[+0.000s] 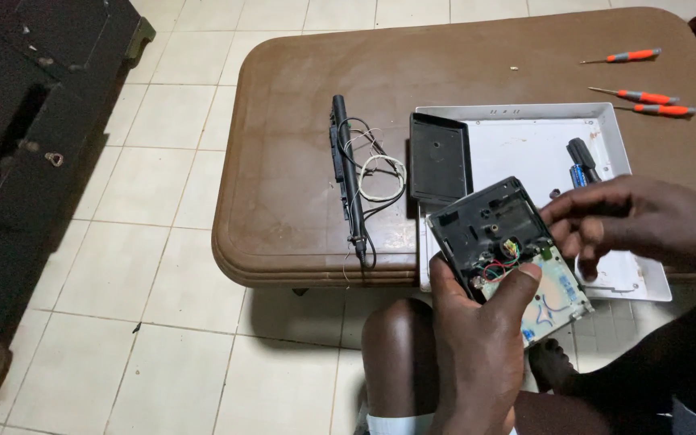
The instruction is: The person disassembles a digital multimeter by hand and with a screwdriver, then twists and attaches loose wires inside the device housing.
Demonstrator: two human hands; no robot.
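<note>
My left hand grips an opened black electronic device from below, thumb pressed near its red and green wires. A pale circuit board hangs out of the device's lower right side. My right hand hovers just to the right of the device, fingers curled and pinched near its upper right edge; whether it holds anything small is not clear. Both hands are above the table's near edge, over my knee.
A white tray on the brown table holds a black cover and a blue battery-like cylinder. A black rod with wires lies left of it. Three orange-handled screwdrivers lie at the far right. Dark furniture stands left.
</note>
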